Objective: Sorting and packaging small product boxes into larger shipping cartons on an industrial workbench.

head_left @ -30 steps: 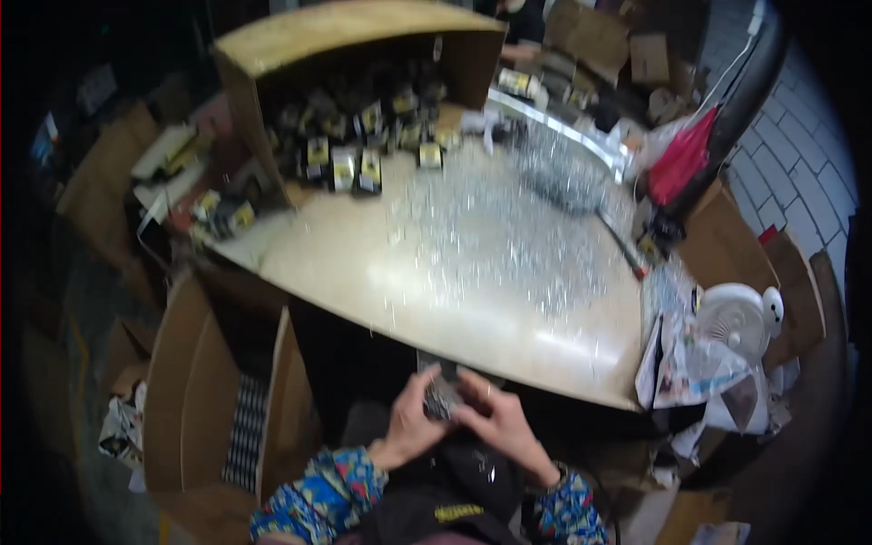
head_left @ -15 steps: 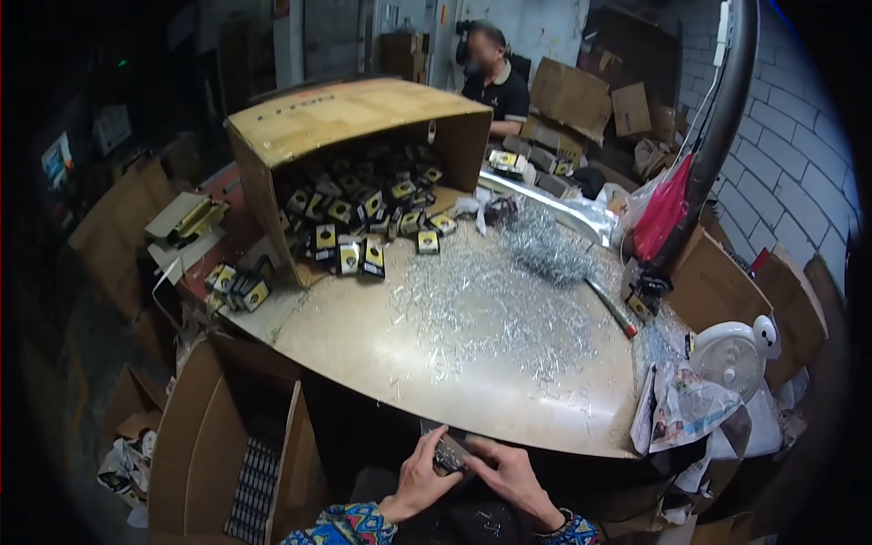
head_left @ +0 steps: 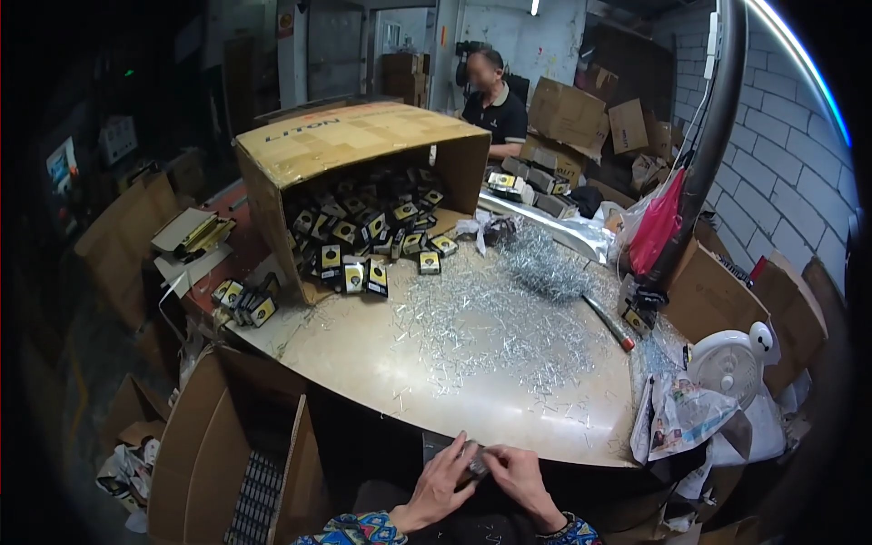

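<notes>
Just below the near edge of the table, my left hand [head_left: 442, 483] is wrapped round a small dark box [head_left: 475, 461], whose visible part looks grey and shiny. My right hand [head_left: 520, 481] pinches at the same spot, its thumb and fingertips pressed together against the box's right side. What the right fingertips hold, if anything, is too small to make out. Beyond my hands, thin silver metal pins [head_left: 490, 336] lie scattered over the pale tabletop [head_left: 363, 372], with a thicker heap [head_left: 545, 263] farther back.
A large cardboard box [head_left: 363, 127] on its side spills small black-and-yellow boxes [head_left: 354, 275]. To my lower left, an open carton [head_left: 204, 436] holds rows of dark packs. A red-tipped tube [head_left: 610, 325] lies right of the pins. Farther right stands a white fan [head_left: 727, 368]. Someone [head_left: 498, 113] sits behind.
My right hand's fingers have drawn together into a pinch at the box. Both hands sit slightly farther right, and the whole view has shifted a little.
</notes>
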A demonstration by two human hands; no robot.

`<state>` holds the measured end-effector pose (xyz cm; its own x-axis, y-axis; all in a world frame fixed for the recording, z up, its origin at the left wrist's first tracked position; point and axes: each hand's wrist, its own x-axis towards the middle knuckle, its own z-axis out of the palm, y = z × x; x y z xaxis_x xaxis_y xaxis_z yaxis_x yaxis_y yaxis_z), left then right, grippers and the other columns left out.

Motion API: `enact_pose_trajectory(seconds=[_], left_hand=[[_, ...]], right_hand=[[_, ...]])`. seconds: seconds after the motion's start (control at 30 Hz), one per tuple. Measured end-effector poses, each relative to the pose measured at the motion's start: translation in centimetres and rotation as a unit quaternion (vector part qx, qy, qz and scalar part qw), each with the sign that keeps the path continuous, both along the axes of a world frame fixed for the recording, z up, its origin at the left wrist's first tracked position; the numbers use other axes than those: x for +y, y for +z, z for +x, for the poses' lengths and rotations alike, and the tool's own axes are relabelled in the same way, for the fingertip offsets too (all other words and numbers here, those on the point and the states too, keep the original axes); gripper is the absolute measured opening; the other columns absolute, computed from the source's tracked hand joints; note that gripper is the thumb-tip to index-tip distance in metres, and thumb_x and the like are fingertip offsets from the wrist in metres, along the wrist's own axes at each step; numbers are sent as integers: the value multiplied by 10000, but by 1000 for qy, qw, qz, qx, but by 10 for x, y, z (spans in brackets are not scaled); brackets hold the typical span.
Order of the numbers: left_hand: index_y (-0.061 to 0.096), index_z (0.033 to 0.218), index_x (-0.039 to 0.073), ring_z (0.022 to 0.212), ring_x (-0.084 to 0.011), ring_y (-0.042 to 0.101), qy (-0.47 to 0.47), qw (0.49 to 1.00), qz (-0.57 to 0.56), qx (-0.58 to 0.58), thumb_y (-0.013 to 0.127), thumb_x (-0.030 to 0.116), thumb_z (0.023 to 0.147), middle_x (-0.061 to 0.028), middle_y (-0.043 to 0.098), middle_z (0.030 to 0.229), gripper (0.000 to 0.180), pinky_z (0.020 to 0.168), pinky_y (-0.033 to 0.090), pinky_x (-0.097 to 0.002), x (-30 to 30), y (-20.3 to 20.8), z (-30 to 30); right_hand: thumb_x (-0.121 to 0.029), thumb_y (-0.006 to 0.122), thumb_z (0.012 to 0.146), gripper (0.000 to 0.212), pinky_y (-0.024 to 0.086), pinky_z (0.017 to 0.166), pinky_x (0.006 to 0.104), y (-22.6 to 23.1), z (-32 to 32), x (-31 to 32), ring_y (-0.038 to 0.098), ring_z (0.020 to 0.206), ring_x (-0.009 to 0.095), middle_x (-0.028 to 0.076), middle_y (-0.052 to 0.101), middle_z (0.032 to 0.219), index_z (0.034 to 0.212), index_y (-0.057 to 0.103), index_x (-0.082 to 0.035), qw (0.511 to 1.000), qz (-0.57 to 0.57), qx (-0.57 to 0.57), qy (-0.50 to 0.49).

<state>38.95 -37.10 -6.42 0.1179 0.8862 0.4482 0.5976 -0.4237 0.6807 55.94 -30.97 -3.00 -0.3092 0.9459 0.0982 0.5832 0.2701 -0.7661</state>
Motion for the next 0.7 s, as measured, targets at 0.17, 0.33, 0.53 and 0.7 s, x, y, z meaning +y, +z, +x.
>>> enact_pose_trajectory(seconds=[0.17,0.33,0.53,0.7], left_hand=[[288,1512,-7,1363,-434,393,29,999,-5,-30,797,197,790,-299,255,1542,907,1086,393,-478,-4,-5,3],[347,1440,-24,1123,-412,591,55,987,-123,-88,810,193,737,-248,554,1220,869,938,509,-417,1,6,-1],[417,1330,-10,1051,-402,639,112,975,-154,-115,829,192,721,-248,606,1162,763,883,527,-416,8,14,-5],[400,1343,-3,1072,-390,650,102,977,-153,-105,857,201,724,-247,625,1161,796,891,532,-411,4,2,-1]], right_hand=[[-166,680,891,188,526,599,320,4,17,8,703,646,224,171,699,734,971,743,-8,999,-1,39,-36],[-93,696,908,174,525,646,251,16,6,4,671,719,91,114,734,793,1030,730,27,985,-84,153,-6],[16,681,912,201,510,690,207,14,5,0,636,772,80,41,699,875,1109,714,30,979,-20,205,-2],[-47,781,792,369,502,945,368,24,10,-1,554,1198,305,174,553,1365,1155,714,-51,984,127,61,109]])
